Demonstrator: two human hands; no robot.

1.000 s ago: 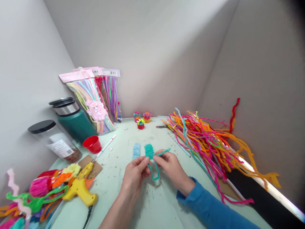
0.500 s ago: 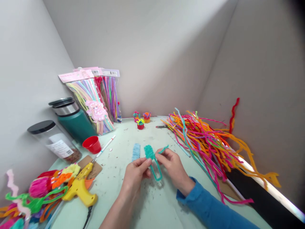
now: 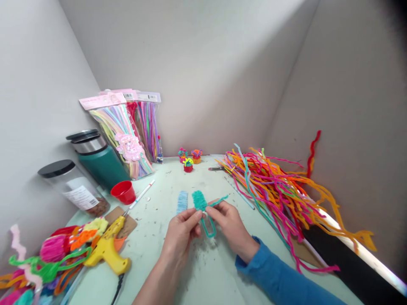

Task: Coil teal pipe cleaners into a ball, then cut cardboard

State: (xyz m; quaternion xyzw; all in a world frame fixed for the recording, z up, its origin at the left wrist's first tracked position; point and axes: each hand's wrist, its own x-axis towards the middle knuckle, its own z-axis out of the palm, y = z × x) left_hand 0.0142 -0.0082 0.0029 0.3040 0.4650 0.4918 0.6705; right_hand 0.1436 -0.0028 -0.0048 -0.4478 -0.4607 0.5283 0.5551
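Observation:
My left hand point(image 3: 181, 235) pinches a teal pipe-cleaner piece point(image 3: 201, 202), wound thick at its top with an open loop hanging below. My right hand point(image 3: 229, 226) pinches the loose teal end that sticks out to the right of the winding. Both hands hover just above the pale green table point(image 3: 159, 237), near its middle. A light blue wound piece point(image 3: 182, 201) lies on the table just left of the teal one.
A heap of loose coloured pipe cleaners point(image 3: 273, 182) fills the right side. A yellow glue gun point(image 3: 106, 250), red cup point(image 3: 123, 192), two jars point(image 3: 73, 186) and pipe-cleaner packets point(image 3: 127, 131) stand at the left. Three small finished pieces point(image 3: 188, 159) sit at the back.
My right hand has shifted the loose teal end slightly around the winding; the hanging loop has swung a little. The hands stay in the same spot.

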